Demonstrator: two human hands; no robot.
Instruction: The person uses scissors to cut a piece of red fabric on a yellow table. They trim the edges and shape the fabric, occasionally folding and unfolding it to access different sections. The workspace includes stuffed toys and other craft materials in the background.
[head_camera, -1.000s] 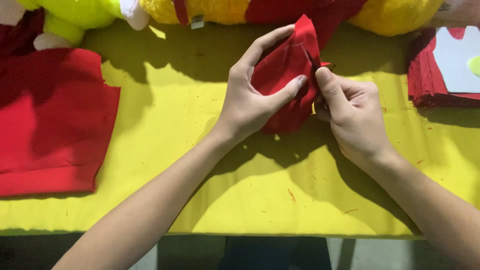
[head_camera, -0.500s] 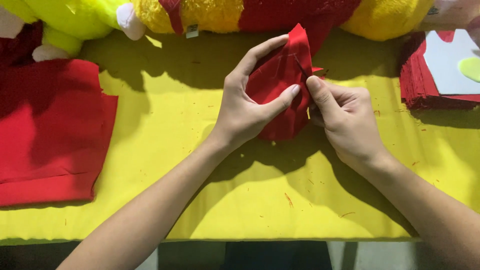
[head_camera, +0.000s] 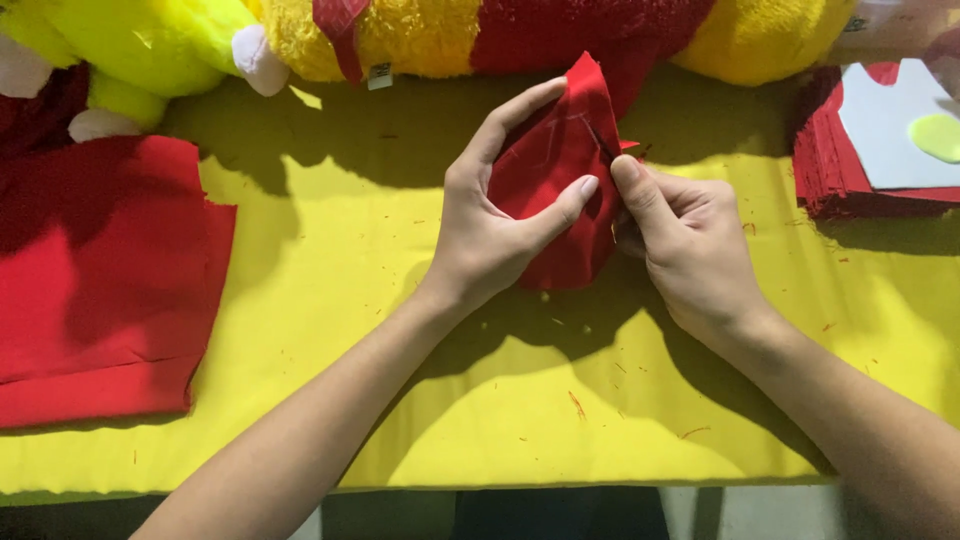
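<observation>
A small folded piece of red fabric (head_camera: 560, 170) is held upright above the yellow table cover (head_camera: 330, 300). My left hand (head_camera: 495, 225) grips its left side, thumb pressed on the front and fingers behind the top edge. At the fabric's right edge my right hand (head_camera: 685, 250) pinches the cloth between thumb and forefinger. A thin dark line, perhaps a needle or thread, shows at that pinch; I cannot tell which.
A large sheet of red fabric (head_camera: 95, 280) lies at the left. A stack of red pieces (head_camera: 850, 170) with a white sheet (head_camera: 890, 125) on top sits at the right. A yellow and red plush toy (head_camera: 450, 30) lies along the far edge. Red thread scraps dot the cover.
Both hands and the red piece have stayed in nearly the same grip; the view has shifted slightly, and my right thumb has slid a little along the fabric's edge.
</observation>
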